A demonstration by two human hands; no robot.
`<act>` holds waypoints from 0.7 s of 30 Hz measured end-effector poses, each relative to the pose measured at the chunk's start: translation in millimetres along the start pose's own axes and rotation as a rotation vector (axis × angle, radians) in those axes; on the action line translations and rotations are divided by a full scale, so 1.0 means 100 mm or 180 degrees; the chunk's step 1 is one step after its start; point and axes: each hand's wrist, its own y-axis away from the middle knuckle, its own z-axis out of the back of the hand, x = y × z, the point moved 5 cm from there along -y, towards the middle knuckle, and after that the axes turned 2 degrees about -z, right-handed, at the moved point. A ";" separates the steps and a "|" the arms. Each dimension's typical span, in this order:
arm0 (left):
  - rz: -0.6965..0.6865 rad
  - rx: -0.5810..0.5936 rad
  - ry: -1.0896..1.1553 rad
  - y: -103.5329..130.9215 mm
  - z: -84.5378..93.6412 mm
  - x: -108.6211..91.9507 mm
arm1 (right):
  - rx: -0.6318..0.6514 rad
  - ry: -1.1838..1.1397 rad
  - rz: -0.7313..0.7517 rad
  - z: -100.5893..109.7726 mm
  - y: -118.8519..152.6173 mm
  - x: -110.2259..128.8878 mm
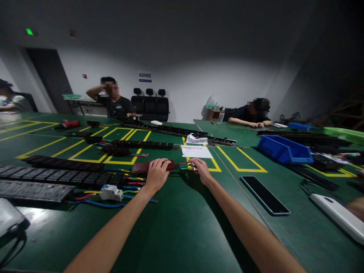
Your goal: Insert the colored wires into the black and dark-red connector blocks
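Observation:
A dark red socket block (pixel 139 168) lies on the green table, with my left hand (pixel 157 172) gripping it from above near its right end. Short coloured wires (pixel 181 166) come out of that end. The fingertips of my right hand (pixel 200 170) are pinched around the ends of these wires. Black and grey socket strips (pixel 31 189) lie to the left of my left hand, several of them with coloured wires at their right ends. A white breaker (pixel 110 192) sits among blue and red wires near my left forearm.
A phone (pixel 265 195) and a white power bank (pixel 338 214) lie on the right. Behind are a blue bin (pixel 286 149), white paper (pixel 196 151), long black strips (pixel 182 132) and a red drill (pixel 69 124). Several people sit around the table's far side.

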 end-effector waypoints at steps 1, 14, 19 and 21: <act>-0.0008 0.0001 0.0006 0.00 0.00 0.00 | 0.0011 0.0040 0.0012 0.00 0.00 0.00; -0.0119 0.0041 -0.0018 0.00 0.03 -0.05 | 0.0167 0.0118 -0.0026 -0.02 -0.06 -0.10; -0.0157 0.0066 0.0014 0.00 0.04 -0.06 | 0.0279 0.0166 -0.0004 -0.02 -0.06 -0.11; -0.0158 0.0065 -0.0008 0.00 0.04 -0.07 | 0.0282 0.0172 0.0054 -0.02 -0.05 -0.11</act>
